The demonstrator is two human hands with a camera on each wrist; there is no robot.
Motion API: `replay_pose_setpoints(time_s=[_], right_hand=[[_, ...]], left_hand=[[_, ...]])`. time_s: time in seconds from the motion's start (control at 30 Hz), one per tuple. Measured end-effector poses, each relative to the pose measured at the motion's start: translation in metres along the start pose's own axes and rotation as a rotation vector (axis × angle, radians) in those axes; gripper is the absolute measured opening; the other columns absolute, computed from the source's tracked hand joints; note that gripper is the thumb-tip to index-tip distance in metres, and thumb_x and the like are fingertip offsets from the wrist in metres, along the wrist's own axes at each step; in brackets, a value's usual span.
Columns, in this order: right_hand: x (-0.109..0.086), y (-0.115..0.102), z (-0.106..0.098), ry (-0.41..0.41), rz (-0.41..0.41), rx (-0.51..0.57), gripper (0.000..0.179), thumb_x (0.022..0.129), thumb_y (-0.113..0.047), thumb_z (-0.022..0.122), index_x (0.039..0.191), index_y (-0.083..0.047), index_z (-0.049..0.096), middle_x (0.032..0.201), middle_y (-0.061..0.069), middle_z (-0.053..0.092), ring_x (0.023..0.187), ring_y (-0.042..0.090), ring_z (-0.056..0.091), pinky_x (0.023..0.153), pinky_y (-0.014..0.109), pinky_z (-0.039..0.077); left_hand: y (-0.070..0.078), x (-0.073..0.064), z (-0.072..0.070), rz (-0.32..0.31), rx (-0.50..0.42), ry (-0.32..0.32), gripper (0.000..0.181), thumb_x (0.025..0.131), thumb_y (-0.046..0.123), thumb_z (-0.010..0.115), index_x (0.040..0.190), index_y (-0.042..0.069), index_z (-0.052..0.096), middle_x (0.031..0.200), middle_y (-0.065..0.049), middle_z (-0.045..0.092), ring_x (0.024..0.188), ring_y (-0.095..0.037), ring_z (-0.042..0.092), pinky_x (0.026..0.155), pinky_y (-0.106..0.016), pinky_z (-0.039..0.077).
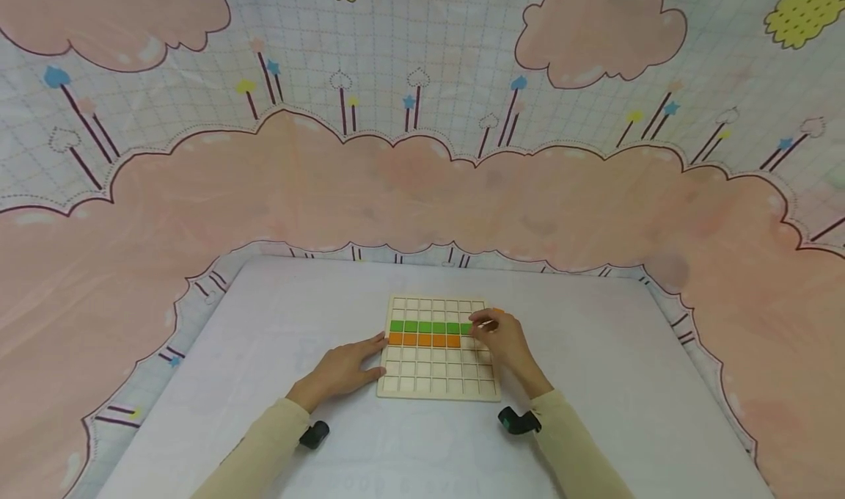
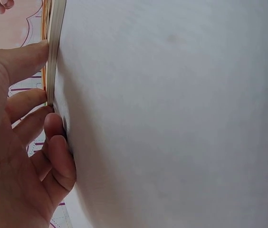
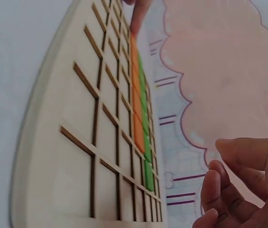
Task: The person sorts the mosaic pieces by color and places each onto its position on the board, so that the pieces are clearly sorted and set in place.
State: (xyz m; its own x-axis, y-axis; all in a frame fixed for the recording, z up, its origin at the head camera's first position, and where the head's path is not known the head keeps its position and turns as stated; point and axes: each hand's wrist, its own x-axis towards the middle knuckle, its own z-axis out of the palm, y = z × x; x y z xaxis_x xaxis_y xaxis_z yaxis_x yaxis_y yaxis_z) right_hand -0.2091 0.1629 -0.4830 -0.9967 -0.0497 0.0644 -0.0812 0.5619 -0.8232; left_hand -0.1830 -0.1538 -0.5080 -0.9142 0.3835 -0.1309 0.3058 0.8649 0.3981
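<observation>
A pale wooden grid board [image 1: 439, 373] lies on the white table, divided into small square cells. Several green tiles [image 1: 425, 327] form one row across it, and several orange tiles [image 1: 425, 340] fill most of the row in front. My left hand [image 1: 339, 368] touches the board's left edge with its thumb and forefinger spread apart. Over the right side of the board hovers my right hand [image 1: 505, 337], near the green row's end. Its fingers [image 3: 211, 183] are loosely bent, apart from the thumb, and I see no tile between them.
A small orange patch [image 1: 498, 310] shows just past my right hand, mostly hidden by it. The white table [image 1: 422, 440] extends around the board. Behind it hangs a cloth [image 1: 422, 198] printed with pink clouds. Dark wrist devices [image 1: 518, 420] sit under both sleeves.
</observation>
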Motion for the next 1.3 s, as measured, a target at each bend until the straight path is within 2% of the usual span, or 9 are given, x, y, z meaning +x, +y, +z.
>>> replay_pose_setpoints(time_s=[0.2,0.43,0.7,0.97,1.3], right_hand=[[0.002,0.001,-0.011,0.066,-0.042,-0.02,0.018,0.085,-0.009,0.073,0.103,-0.007,0.073,0.097,0.009,0.073,0.086,0.021,0.066,0.077,0.032,0.056],[0.004,0.008,-0.022,0.097,-0.032,-0.036,0.018,0.087,-0.011,0.072,0.105,-0.008,0.073,0.101,0.011,0.073,0.09,0.025,0.067,0.08,0.033,0.055],[0.009,0.016,-0.033,0.141,-0.019,-0.05,0.018,0.088,-0.005,0.069,0.105,-0.006,0.073,0.102,0.014,0.073,0.09,0.026,0.067,0.08,0.031,0.055],[0.014,0.023,-0.044,0.099,0.117,-0.023,0.023,0.091,-0.013,0.067,0.114,-0.009,0.07,0.11,0.013,0.07,0.097,0.026,0.063,0.072,0.023,0.05],[0.017,0.04,-0.046,0.04,0.168,-0.062,0.027,0.09,-0.015,0.067,0.115,-0.004,0.07,0.11,0.016,0.069,0.094,0.027,0.064,0.066,0.023,0.049]], left_hand=[[0.0,0.0,0.0,-0.001,0.005,0.004,0.062,0.09,0.041,0.069,0.146,0.022,0.049,0.156,0.005,0.041,0.139,-0.028,0.048,0.111,-0.05,0.043],[0.001,-0.001,0.0,-0.002,0.003,0.001,0.062,0.09,0.041,0.069,0.146,0.022,0.049,0.156,0.005,0.041,0.138,-0.029,0.048,0.111,-0.05,0.043],[0.001,-0.001,0.0,-0.005,0.005,0.003,0.062,0.09,0.041,0.069,0.146,0.022,0.049,0.156,0.005,0.041,0.138,-0.028,0.048,0.11,-0.051,0.044],[0.001,-0.001,0.0,-0.007,-0.003,0.002,0.062,0.09,0.041,0.069,0.146,0.022,0.049,0.156,0.005,0.041,0.139,-0.029,0.048,0.11,-0.051,0.043],[0.002,-0.001,-0.001,-0.008,0.005,0.001,0.062,0.09,0.042,0.068,0.146,0.023,0.049,0.156,0.006,0.041,0.138,-0.029,0.048,0.11,-0.051,0.044]])
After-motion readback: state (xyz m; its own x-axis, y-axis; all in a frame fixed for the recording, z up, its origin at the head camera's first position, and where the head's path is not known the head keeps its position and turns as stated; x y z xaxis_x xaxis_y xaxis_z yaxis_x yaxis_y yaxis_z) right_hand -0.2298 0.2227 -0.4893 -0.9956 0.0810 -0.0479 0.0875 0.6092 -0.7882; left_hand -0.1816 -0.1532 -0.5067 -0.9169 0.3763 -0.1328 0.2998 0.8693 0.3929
